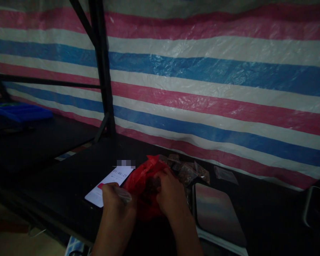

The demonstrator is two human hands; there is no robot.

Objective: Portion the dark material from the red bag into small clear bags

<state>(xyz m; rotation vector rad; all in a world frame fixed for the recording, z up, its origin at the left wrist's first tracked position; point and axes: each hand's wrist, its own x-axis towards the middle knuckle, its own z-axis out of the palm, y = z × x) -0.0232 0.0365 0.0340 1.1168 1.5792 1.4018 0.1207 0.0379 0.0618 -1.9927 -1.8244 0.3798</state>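
A crumpled red plastic bag (141,174) stands with its mouth open on the black table. My left hand (118,209) is at its left side, closed on a small clear plastic bag (124,195) that sticks out between thumb and fingers. My right hand (172,195) reaches into the mouth of the red bag from the right, fingers curled. Something dark shows by those fingertips, too dim to name. Behind the right hand lie several clear packets with brown contents (188,172). A flat clear packet (225,175) lies farther right.
Left of the red bag lies a lit phone (109,185) showing a timer. A scale-like device with a shiny plate (216,213) sits to the right. A black metal post (102,71) rises behind, before a striped plastic sheet (216,74). Blue trays (24,112) are at far left.
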